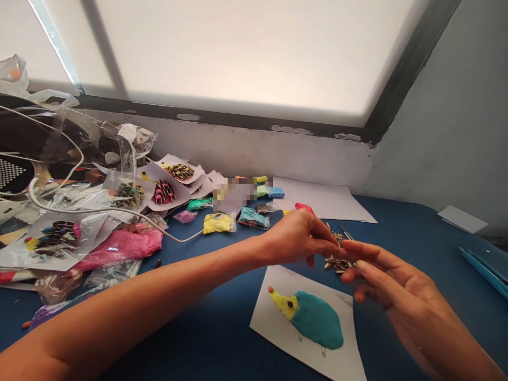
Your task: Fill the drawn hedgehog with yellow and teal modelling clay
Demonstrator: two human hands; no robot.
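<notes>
My left hand reaches over the blue table with its fingers drawn together, their tips meeting those of my right hand. The right hand comes in from the right, thumb and fingers bent inward and its lower fingers blurred. What either hand pinches is too small or hidden to make out. Just below and behind the fingertips lies a small pile of striped sunflower seeds, partly covered by the hands. In front of them, a white paper bears a clay hedgehog with a teal body, yellow head, black eye, orange nose and drawn legs.
Clay packets, including a yellow packet and a teal packet, lie toward the wall. Finished seed-spined hedgehog cards, plastic bags and a white cable crowd the left. White sheets rest behind; a blue folder sits right.
</notes>
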